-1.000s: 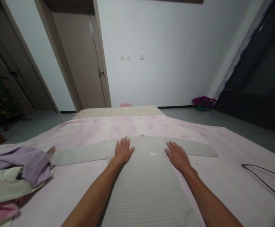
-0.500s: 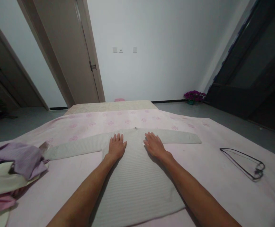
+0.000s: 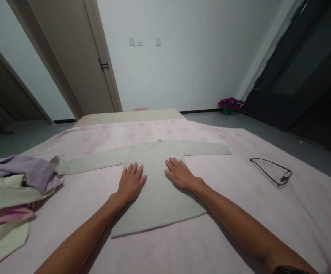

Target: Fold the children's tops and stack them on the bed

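Note:
A pale grey-green ribbed long-sleeved top point(image 3: 156, 194) lies spread flat, its sleeves stretched out to both sides and its neckline at the far end. My left hand point(image 3: 131, 180) rests palm down on the left side of its body, fingers spread. On the right side, below the sleeve, my right hand point(image 3: 179, 173) lies flat too, with fingers loosely apart. Neither hand grips the fabric. The end of the left sleeve reaches a heap of clothes point(image 3: 40, 173) in lilac, cream and pink.
The top lies on a pink flowered bedsheet point(image 3: 102, 213). A black wire hanger point(image 3: 268, 173) lies to the right. Beyond the bed's far edge are a beige padded surface point(image 3: 131, 116), a wall, a door point(image 3: 68, 57) and a pot of purple flowers point(image 3: 230, 104).
Both hands have slid down the top toward me, from near the shoulders to mid-body, and stay flat. The camera view has tilted downward, showing the whole bottom hem.

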The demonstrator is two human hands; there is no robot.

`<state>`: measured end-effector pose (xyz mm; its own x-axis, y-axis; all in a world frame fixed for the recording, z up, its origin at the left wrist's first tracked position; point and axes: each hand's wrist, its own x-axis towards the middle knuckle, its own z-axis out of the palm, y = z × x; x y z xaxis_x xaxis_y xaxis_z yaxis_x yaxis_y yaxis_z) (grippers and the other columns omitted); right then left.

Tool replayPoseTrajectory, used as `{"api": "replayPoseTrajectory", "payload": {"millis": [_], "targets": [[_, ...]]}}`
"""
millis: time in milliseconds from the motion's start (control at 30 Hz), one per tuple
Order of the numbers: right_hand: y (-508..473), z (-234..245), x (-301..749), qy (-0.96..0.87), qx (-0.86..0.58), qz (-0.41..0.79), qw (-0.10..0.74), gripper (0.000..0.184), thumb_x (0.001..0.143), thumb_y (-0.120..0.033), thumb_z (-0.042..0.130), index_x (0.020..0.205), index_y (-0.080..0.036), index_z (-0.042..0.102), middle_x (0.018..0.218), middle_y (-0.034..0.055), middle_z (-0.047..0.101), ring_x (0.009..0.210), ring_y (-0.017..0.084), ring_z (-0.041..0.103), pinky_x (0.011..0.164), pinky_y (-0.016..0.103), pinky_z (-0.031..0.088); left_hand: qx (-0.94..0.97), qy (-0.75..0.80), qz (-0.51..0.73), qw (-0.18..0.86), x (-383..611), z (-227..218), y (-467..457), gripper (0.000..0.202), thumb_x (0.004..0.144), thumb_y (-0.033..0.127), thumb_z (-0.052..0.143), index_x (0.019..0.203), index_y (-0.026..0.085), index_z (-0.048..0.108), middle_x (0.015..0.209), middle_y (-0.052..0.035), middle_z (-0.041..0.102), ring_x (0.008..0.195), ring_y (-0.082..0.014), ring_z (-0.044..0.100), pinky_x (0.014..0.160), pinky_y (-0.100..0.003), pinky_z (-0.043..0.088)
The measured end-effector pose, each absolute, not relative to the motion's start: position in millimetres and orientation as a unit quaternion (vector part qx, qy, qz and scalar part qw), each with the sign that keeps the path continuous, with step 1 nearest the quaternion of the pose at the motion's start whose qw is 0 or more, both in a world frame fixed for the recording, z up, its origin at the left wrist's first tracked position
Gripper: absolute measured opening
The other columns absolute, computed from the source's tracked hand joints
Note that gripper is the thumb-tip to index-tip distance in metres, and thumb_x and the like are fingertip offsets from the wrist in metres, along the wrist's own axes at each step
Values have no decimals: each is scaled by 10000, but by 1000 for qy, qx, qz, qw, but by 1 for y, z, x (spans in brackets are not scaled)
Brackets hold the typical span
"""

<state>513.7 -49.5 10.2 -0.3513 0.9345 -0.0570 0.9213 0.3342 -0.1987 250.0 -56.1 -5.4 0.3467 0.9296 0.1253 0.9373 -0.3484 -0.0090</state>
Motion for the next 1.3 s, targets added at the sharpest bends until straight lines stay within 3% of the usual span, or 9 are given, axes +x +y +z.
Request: {"api": "replayPoseTrajectory", "payload": {"millis": [433,667,833,967,1067,1167,1300], "targets": [[-106,2,557,-819,-571,30,48,634,1011,-508,297,1556,-185,295,1631,103,210,1511,250,164,1223,489,103,-872,-484,-72,7,240,-14,-104,583,994,507,401,1525,269,369,1620,-90,278,1492,-294,246,1202,-509,193],[-129,12,513,-806,-587,44,59,657,1014,-492,297,1542,-101,313,1620,152,221,1512,291,140,1222,511,102,-903,-427,-55,-3,235,-4,-121,625,988,536,404,1556,309,279,1640,-103,214,1507,-302,192,1194,-531,184],[-141,5,496,-852,-517,52,70,639,1004,-498,357,1550,-168,312,1628,120,205,1515,279,129,1226,512,102,-929,-367,-46,-23,221,2,-131,637,988,536,412,1565,330,237,1640,-96,212,1507,-301,190,1197,-548,171],[-133,3,517,-838,-540,46,56,637,1006,-493,349,1553,-167,305,1631,119,199,1513,277,145,1223,512,110,-919,-390,-37,-40,208,4,-137,596,995,498,420,1552,348,270,1643,-85,207,1504,-303,199,1191,-555,186],[-133,8,519,-817,-572,47,55,636,1005,-480,345,1542,-139,327,1626,139,204,1510,297,149,1218,529,108,-931,-353,-69,-64,205,9,-147,592,968,522,473,1520,345,351,1628,-88,260,1491,-310,233,1187,-568,189],[-143,14,505,-824,-558,68,68,650,996,-481,367,1546,-137,317,1623,145,217,1510,301,147,1218,527,104,-944,-288,-127,-99,206,17,-158,552,914,515,577,1413,295,493,1518,-109,440,1406,-296,379,1186,-551,207],[-159,18,485,-878,-456,129,69,678,981,-522,413,1566,-212,268,1638,89,200,1517,262,121,1229,488,88,-936,-267,-174,-150,210,26,-168,281,872,330,640,1137,235,629,1190,-93,618,1100,-238,557,1030,-431,408]]}}
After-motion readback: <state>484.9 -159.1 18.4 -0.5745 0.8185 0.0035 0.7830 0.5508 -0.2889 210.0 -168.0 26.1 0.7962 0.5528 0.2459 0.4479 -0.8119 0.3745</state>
